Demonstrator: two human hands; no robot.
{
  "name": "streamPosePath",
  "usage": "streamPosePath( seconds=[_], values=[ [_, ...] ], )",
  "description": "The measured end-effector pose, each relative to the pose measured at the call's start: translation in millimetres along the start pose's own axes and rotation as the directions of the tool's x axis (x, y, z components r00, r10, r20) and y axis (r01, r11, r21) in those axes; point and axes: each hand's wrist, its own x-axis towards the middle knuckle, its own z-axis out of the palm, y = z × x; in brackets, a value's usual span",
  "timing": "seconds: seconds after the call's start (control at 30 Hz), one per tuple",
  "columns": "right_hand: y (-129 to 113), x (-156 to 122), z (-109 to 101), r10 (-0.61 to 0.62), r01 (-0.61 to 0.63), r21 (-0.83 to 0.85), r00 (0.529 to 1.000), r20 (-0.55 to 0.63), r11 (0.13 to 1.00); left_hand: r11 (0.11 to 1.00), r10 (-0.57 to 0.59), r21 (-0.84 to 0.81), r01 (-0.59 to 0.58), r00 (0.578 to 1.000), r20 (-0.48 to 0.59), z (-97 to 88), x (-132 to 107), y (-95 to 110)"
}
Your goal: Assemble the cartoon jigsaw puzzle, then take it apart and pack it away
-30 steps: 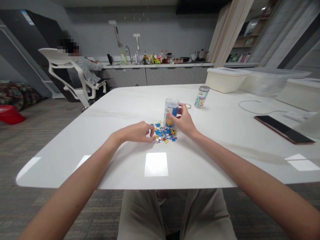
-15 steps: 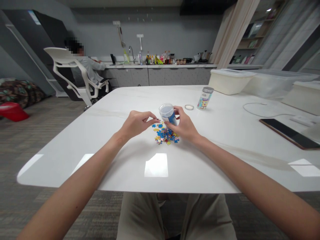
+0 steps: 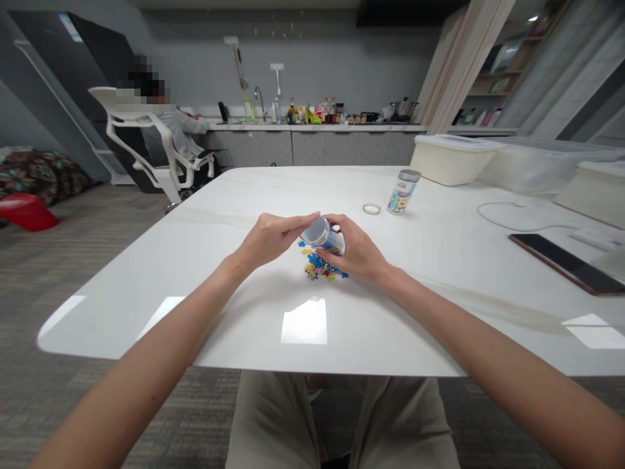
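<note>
A tilted clear jar with a blue label, held between both my hands just above the jigsaw pieces, centre of the frame. My right hand wraps the labelled side in a narrow grip; my left hand holds the round end, its fingertips on the rim. Right of them on the white marble table: an upright capped jar, and a ring lid lying near it.

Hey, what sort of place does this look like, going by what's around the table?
Probably a shared office or studio with a kitchenette. A counter along the back wall holds a tap and bottles, a person sits in a white office chair, and storage tubs stand on the large white table.
</note>
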Motion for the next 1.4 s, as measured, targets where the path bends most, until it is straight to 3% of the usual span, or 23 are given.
streamPosePath(
  seconds=[0.23,0.37,0.43,0.53,0.63,0.73,0.87,0.93,1.13,1.3,1.4],
  values=[
    [-1,0,-2,0.029,-0.029,0.015,1.000,0.000,0.999,0.999,-0.047,0.024,0.046,0.998,0.052,-0.2,0,1],
    [2,2,0,0.174,-0.168,0.075,0.982,-0.076,0.983,0.992,-0.127,0.034,0.124,0.987,0.102,-2.1,0,4],
    [10,3,4,0.343,-0.313,0.192,0.927,-0.153,0.930,0.988,-0.153,0.045,0.147,0.977,0.148,-2.5,-1,4],
    [27,4,7,0.576,-0.468,0.396,0.788,-0.217,0.790,0.985,-0.162,0.100,0.139,0.947,0.278,-2.9,-2,3],
    [41,3,5,0.591,-0.481,0.372,0.756,-0.282,0.794,0.976,-0.198,0.177,0.126,0.851,0.486,-2.5,-2,2],
    [45,4,2,0.634,-0.501,0.414,0.712,-0.302,0.760,0.955,-0.287,0.255,0.150,0.684,0.671,-0.5,-4,0],
    [43,5,4,0.667,-0.505,0.464,0.679,-0.307,0.728,0.912,-0.408,0.365,0.186,0.490,0.771,3.6,-10,-6],
    [41,4,6,0.683,-0.517,0.477,0.668,-0.295,0.711,0.906,-0.422,0.377,0.191,0.435,0.795,4.7,-12,-9],
    [46,0,10,0.671,-0.556,0.400,0.694,-0.261,0.729,0.918,-0.397,0.344,0.198,0.470,0.789,4.0,-12,-12],
    [52,-1,11,0.655,-0.568,0.356,0.728,-0.202,0.742,0.903,-0.427,0.342,0.260,0.461,0.778,5.6,-14,-13],
    [50,1,10,0.666,-0.595,0.322,0.721,-0.191,0.736,0.899,-0.435,0.347,0.266,0.459,0.775,8.0,-17,-13]
  ],
)
